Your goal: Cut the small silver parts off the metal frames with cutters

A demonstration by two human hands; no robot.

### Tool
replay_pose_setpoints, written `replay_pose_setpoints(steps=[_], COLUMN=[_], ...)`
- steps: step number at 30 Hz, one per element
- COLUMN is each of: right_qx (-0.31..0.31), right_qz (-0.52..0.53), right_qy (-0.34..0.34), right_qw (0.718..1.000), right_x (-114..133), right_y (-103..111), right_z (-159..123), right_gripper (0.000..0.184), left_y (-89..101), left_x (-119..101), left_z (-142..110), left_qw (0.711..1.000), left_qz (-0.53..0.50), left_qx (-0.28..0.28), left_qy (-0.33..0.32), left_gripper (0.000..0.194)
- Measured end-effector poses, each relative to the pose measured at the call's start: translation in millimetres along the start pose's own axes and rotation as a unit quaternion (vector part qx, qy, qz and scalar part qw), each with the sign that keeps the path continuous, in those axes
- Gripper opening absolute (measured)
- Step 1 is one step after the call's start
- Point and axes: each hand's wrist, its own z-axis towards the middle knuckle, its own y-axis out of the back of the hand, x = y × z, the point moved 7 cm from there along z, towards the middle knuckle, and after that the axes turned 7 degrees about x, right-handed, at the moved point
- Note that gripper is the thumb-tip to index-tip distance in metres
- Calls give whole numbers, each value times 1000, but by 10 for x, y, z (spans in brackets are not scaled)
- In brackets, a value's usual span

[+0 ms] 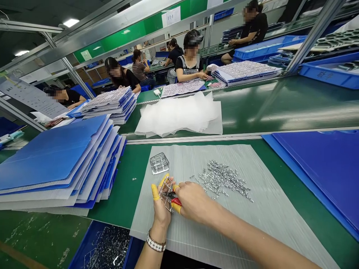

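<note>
The person's left hand (162, 210) pinches a stamped metal frame (167, 194) between fingers (164, 179) capped in yellow finger cots (155, 194), which likely spare the skin from sharp edges. The right hand (191, 201) is closed around red-and-yellow-handled pliers (176, 202), their nose at the frame, so the left hand appears to steady the piece while the right applies force. Just above the fingers, a second metal frame (159, 163) lies on a grey corrugated plastic sheet (179, 160). To their right, a loose pile of small metal pieces (221, 179) sits on the same sheet, which seems laid there to keep them together on the green counter (120, 198). Left of the fingers stand stacked blue corrugated sheets (50, 157), and lower left a blue bin (106, 248) holds more frames. Beyond the fingers, white foam sheets (179, 114) lie on the counter. The marking on a blue crate (325, 74) is too small to read.
</note>
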Motion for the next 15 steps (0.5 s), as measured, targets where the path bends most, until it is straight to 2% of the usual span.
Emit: replay_pose_setpoints(steps=[7,15], right_qx=[-3,-39], right_qz=[-9,-23], right_qy=[9,-37], right_qw=[1000,998], right_x=[-25,-291], right_y=[5,118], right_z=[-12,-39], right_gripper=[24,27], left_y=[-44,-127], left_x=[-43,-82], left_z=[-5,-6], left_qw=[1000,999], left_qz=[4,-4], left_qx=[12,31], left_qy=[4,18], left_gripper=[64,66])
